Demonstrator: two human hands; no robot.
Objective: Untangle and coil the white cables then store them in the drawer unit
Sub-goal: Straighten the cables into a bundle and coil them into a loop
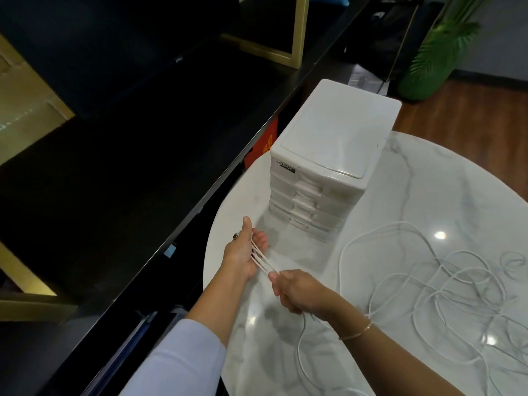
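I see four cable (261,257) strands across my flat left hand (243,252); right hand (297,292) grips them; loose tangle uncountable.

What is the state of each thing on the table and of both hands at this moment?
left hand: fingers straight, several turns of white cable looped around it
right hand: curled, gripping the cable strands, pulled taut
loose white cable: still tangled, spread on the marble table
drawer unit: upright, all drawers closed
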